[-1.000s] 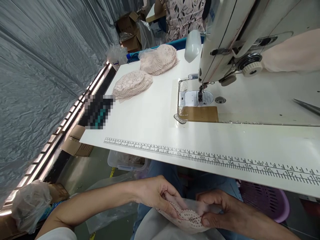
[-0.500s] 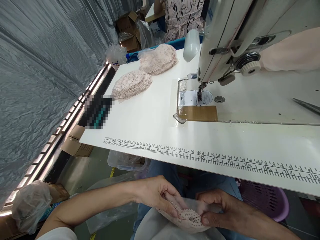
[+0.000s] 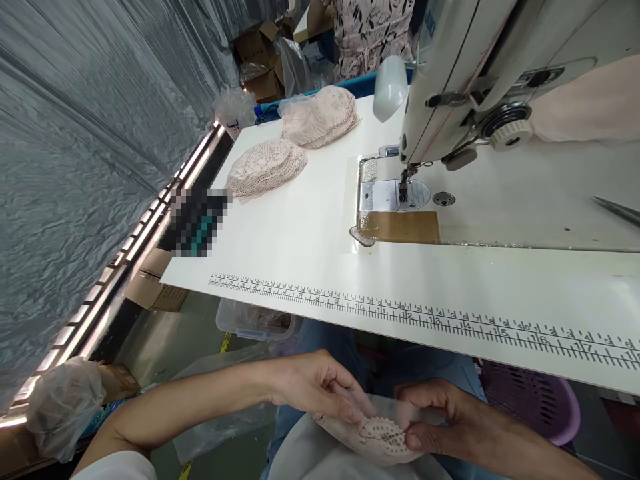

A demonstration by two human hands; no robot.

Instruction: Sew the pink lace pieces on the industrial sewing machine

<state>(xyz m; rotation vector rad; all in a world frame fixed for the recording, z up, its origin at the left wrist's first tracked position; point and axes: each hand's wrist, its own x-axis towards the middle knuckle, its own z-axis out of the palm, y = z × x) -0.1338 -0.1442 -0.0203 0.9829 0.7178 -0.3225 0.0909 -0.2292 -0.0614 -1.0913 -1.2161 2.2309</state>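
Low over my lap, both hands hold a pale pink lace piece [image 3: 387,435] with sheer fabric and a red thread line along its scalloped edge. My left hand [image 3: 325,390] pinches its left side, thumb on top and fingers partly behind the cloth. On the other side, my right hand [image 3: 434,419] grips the right edge between thumb and curled fingers. Up on the white table, a stack of lace pieces [image 3: 267,168] lies beside a second lace stack [image 3: 320,117]. To their right stands a sewing machine [image 3: 450,100], its needle over the metal plate.
The white table [image 3: 280,247] has a printed ruler [image 3: 400,308] along its front edge. Thread snips [image 3: 617,210] lie at the right. Below are a purple basket [image 3: 555,407], a clear plastic bin [image 3: 255,320] and a cardboard box [image 3: 155,287]. A person [image 3: 370,33] is behind the table.
My left thumb has shifted slightly on the lace piece, leaving more of the red thread line showing. Both hands keep their hold. The view has moved a little.
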